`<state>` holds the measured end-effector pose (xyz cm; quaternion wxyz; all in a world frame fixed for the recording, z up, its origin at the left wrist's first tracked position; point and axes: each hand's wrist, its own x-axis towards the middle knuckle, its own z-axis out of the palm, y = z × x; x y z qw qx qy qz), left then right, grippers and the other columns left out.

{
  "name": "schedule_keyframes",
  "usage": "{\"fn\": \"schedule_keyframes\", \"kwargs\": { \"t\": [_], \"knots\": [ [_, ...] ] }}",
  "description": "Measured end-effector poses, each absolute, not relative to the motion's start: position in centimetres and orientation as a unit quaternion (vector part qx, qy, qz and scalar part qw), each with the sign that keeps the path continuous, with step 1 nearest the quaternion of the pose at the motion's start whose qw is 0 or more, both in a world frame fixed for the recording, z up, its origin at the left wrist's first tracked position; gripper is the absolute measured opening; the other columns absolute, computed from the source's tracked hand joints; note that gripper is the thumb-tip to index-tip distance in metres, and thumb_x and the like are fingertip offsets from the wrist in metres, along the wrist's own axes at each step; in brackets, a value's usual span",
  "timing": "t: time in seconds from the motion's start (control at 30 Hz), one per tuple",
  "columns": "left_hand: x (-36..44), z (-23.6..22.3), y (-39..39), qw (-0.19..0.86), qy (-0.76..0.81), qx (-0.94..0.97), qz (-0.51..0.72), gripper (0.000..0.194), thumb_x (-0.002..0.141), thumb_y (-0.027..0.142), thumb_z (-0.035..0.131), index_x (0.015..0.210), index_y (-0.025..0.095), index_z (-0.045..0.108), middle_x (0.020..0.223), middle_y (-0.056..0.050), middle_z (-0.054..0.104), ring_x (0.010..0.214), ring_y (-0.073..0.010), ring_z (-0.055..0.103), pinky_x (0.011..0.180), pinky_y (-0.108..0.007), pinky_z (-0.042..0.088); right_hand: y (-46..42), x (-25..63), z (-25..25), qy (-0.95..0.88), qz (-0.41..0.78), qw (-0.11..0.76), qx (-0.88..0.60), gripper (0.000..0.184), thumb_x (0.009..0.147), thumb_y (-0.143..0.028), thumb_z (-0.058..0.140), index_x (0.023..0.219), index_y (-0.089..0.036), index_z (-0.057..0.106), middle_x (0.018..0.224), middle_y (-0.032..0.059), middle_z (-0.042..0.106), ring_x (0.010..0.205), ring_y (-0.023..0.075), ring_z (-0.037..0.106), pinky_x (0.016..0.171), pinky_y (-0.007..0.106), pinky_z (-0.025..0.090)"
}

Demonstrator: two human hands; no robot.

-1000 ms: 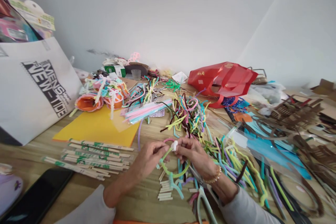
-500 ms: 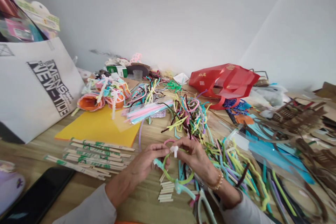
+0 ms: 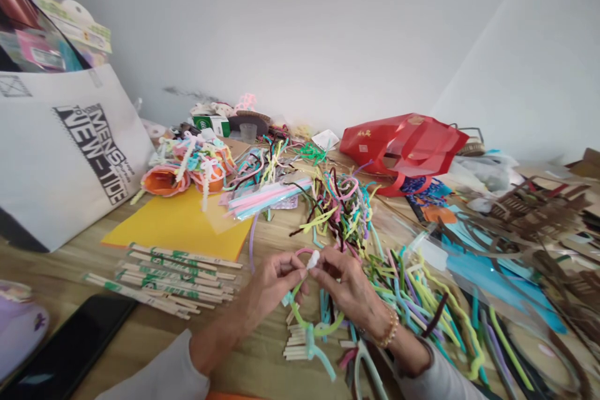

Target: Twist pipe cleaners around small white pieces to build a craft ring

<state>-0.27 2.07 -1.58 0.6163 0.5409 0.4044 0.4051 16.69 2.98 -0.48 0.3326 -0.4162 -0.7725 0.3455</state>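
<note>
Both my hands meet in front of me over the table, fingers pinched around a ring of fuzzy pipe cleaners. The ring's green pipe cleaner (image 3: 300,312) hangs below the fingers, and a pink stretch arcs above them. A white pipe cleaner (image 3: 313,259) is bunched on the ring between my fingertips. My left hand (image 3: 281,275) grips the ring's left side, beside a light blue twist. My right hand (image 3: 344,278) pinches at the white piece. A pale blue pipe cleaner (image 3: 321,359) is wound on the ring's bottom, its end dangling over short cut sticks (image 3: 295,344).
Loose pipe cleaners (image 3: 422,300) spread to the right, with scissors (image 3: 365,369) in front. Wrapped chopsticks (image 3: 173,278), a black phone (image 3: 70,350) and yellow paper (image 3: 173,225) lie left. A white bag (image 3: 60,156) and a red bag (image 3: 398,144) stand farther back.
The white piece's loose end, hanging down before, now points upward and is bunched at my fingertips. The ring has turned slightly, and its pale blue end hangs lower.
</note>
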Motion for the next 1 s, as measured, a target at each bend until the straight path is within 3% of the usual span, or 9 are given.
{"fn": "schedule_keyframes", "kwargs": {
  "t": [0.2, 0.3, 0.43, 0.7, 0.83, 1.0],
  "knots": [
    [-0.1, -2.1, 0.9, 0.211, 0.488, 0.768, 0.358, 0.016, 0.08, 0.016, 0.047, 0.07, 0.016, 0.059, 0.063, -0.004, 0.064, 0.059, -0.0154, 0.059, 0.057, -0.024, 0.041, 3.2, 16.6, -1.3, -0.718, 0.445, 0.336, -0.416, 0.024, 0.086, -0.03, 0.052, 0.068, -0.016, 0.048, 0.056, -0.0049, 0.041, 0.051, 0.0083, 0.037, 0.049, 0.021, 0.029],
    [-0.2, -2.2, 0.9, 0.174, 0.47, 0.788, 0.357, 0.018, 0.083, 0.016, 0.045, 0.076, 0.016, 0.061, 0.069, -0.005, 0.066, 0.063, -0.0156, 0.06, 0.061, -0.024, 0.042, 3.5, 16.7, -1.4, -0.699, 0.472, 0.352, -0.405, 0.024, 0.084, -0.032, 0.055, 0.068, -0.015, 0.051, 0.055, -0.0044, 0.043, 0.051, 0.008, 0.039, 0.049, 0.021, 0.03],
    [-0.4, -1.5, 1.2, 0.269, 0.457, 0.757, 0.383, 0.013, 0.082, 0.016, 0.049, 0.081, 0.017, 0.062, 0.072, -0.002, 0.066, 0.067, -0.0145, 0.06, 0.064, -0.023, 0.043, 4.0, 17.0, -1.3, -0.655, 0.538, 0.369, -0.38, 0.026, 0.081, -0.037, 0.062, 0.07, -0.014, 0.055, 0.053, -0.0041, 0.047, 0.048, 0.0075, 0.041, 0.047, 0.02, 0.031],
    [-1.0, -0.5, 2.3, 0.663, 0.349, 0.533, 0.393, 0.013, 0.078, 0.026, 0.061, 0.074, 0.014, 0.059, 0.061, 0.0, 0.062, 0.053, -0.0107, 0.055, 0.057, -0.022, 0.044, 4.2, 17.4, -0.5, -0.616, 0.62, 0.369, -0.316, 0.019, 0.079, -0.032, 0.066, 0.079, -0.014, 0.061, 0.058, -0.0026, 0.053, 0.048, 0.0063, 0.045, 0.047, 0.018, 0.035],
    [-1.2, -1.4, 2.6, 0.736, 0.317, 0.464, 0.377, 0.014, 0.076, 0.026, 0.064, 0.072, 0.013, 0.063, 0.057, 0.001, 0.06, 0.051, -0.0095, 0.054, 0.057, -0.022, 0.042, 4.0, 17.5, -0.4, -0.617, 0.619, 0.373, -0.312, 0.017, 0.079, -0.03, 0.067, 0.08, -0.014, 0.062, 0.057, -0.0032, 0.052, 0.047, 0.0062, 0.045, 0.047, 0.018, 0.035],
    [-1.1, -1.5, 2.5, 0.751, 0.315, 0.444, 0.374, 0.017, 0.07, 0.028, 0.07, 0.065, 0.013, 0.064, 0.054, 0.001, 0.06, 0.049, -0.009, 0.053, 0.054, -0.021, 0.04, 3.9, 17.5, 0.1, -0.624, 0.629, 0.369, -0.28, 0.015, 0.078, -0.028, 0.068, 0.078, -0.014, 0.062, 0.061, -0.0029, 0.053, 0.048, 0.0055, 0.046, 0.047, 0.017, 0.038]
  ]
}}
